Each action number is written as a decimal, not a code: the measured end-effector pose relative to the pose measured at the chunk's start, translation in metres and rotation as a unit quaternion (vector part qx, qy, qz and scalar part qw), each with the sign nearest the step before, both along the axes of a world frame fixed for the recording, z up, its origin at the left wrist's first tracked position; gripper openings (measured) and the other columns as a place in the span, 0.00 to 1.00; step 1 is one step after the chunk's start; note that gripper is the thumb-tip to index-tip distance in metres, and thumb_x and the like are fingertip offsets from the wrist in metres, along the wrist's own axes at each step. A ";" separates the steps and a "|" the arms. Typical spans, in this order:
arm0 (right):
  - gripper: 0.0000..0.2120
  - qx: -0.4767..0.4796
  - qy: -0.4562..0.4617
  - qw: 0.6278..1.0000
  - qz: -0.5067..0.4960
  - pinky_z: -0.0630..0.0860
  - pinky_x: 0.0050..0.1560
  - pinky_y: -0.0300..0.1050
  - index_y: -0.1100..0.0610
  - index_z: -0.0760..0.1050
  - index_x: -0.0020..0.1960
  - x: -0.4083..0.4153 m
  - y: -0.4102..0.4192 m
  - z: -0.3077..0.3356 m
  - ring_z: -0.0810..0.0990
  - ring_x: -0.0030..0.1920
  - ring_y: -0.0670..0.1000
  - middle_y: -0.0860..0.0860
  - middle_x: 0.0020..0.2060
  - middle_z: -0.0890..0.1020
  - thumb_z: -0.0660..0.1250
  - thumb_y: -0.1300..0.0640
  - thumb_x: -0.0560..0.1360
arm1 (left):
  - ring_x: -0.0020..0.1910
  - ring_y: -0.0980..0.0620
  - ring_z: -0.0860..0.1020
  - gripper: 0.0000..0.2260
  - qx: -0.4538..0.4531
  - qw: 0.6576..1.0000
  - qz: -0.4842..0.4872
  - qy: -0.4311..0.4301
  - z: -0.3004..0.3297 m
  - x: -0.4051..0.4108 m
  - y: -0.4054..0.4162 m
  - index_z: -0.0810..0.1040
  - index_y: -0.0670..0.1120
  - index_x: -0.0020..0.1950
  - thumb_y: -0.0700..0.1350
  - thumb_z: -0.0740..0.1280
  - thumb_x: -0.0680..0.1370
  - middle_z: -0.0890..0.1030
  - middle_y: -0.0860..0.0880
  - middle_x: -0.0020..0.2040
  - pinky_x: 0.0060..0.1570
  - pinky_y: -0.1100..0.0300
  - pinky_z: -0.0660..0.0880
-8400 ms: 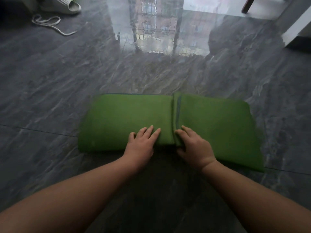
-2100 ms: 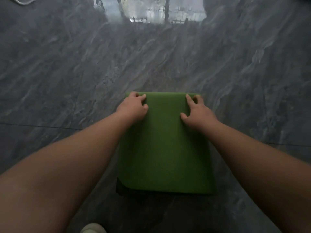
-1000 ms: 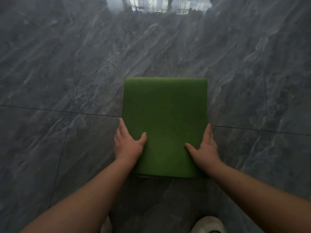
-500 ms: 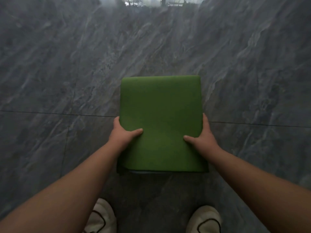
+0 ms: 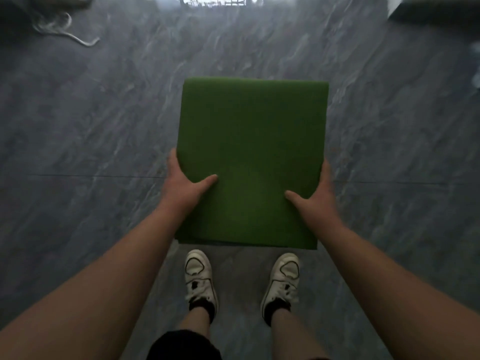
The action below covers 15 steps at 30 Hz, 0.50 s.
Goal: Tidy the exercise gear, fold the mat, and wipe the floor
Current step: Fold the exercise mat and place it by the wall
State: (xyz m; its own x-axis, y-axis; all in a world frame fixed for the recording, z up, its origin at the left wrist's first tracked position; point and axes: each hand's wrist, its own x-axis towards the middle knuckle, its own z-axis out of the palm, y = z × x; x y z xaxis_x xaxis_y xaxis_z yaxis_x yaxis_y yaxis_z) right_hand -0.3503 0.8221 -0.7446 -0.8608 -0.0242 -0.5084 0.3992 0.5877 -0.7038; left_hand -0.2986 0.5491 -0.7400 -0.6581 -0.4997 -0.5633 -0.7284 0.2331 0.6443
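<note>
The green mat (image 5: 252, 157) is folded into a thick square and held out flat between the hands, lifted clear of the floor (image 5: 91, 126) in front of the person's body. The left hand (image 5: 185, 184) grips its left edge, thumb lying across the top face and fingers tucked underneath out of sight. The right hand (image 5: 315, 197) clamps the right edge the same way, thumb on top. The layers of the fold show along the near edge, just behind the wrists. Below that edge stand two white sneakers (image 5: 201, 278) with dark socks on the grey marbled floor tiles. Far ahead of the left hand, off to its outer side, a pale cord (image 5: 65, 32) lies in loose loops on the floor.
</note>
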 end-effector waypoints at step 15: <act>0.52 -0.027 0.211 0.974 -0.080 0.67 0.72 0.60 0.41 0.45 0.79 0.088 0.016 0.508 0.64 0.73 0.50 0.48 0.76 0.61 0.77 0.56 0.69 | 0.61 0.53 0.70 0.44 -0.039 0.968 -0.096 0.229 0.510 0.045 0.007 0.52 0.56 0.77 0.50 0.77 0.70 0.68 0.50 0.71 0.58 0.55 0.68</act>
